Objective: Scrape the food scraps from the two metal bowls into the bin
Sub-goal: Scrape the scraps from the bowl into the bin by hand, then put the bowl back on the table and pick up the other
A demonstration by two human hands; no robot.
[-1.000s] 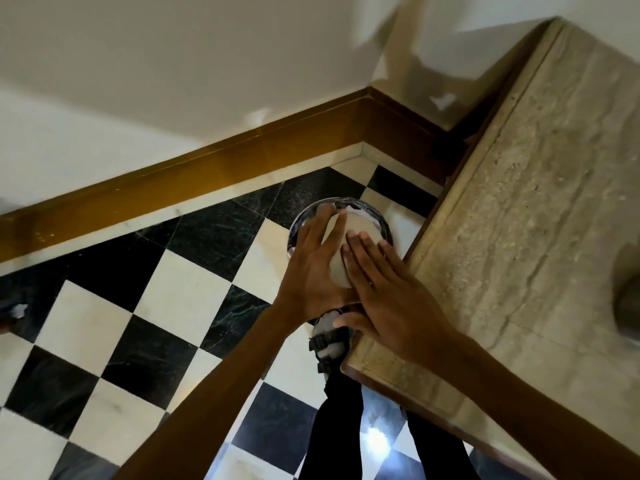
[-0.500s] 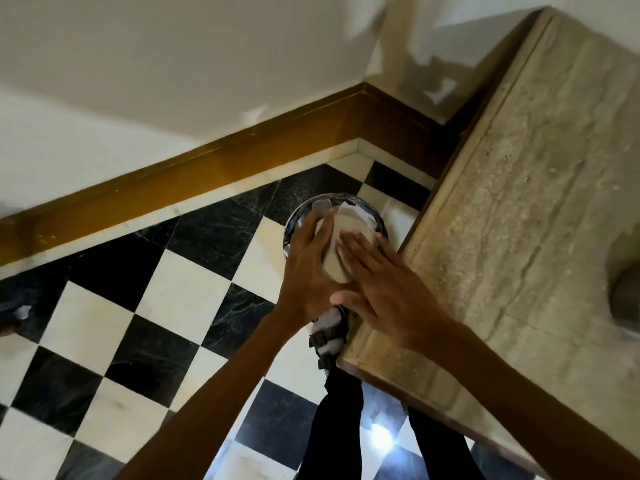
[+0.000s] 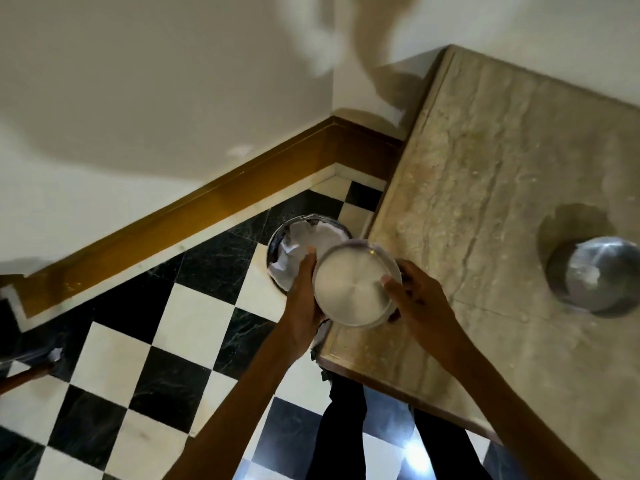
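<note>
A round metal bowl point(image 3: 353, 284) is held level between both hands, over the corner of the stone table and beside the bin; its inside looks pale and bare. My left hand point(image 3: 303, 299) grips its left rim. My right hand point(image 3: 417, 299) grips its right rim. The bin point(image 3: 277, 247), round and metal with crumpled white paper inside, stands on the floor just beyond the bowl, partly hidden by it. A second metal bowl point(image 3: 595, 275) stands on the table at the right with a small white scrap inside.
The beige stone table point(image 3: 485, 202) fills the right side, its corner near my legs. Black-and-white checkered floor point(image 3: 156, 341) lies to the left, bounded by a brown skirting board point(image 3: 207, 209) and white walls. A dark object sits at the far left edge.
Both hands were pressed down over the bin's contents; now they hold a metal bowl upright above the table corner. The view has pulled back, showing the second bowl.
</note>
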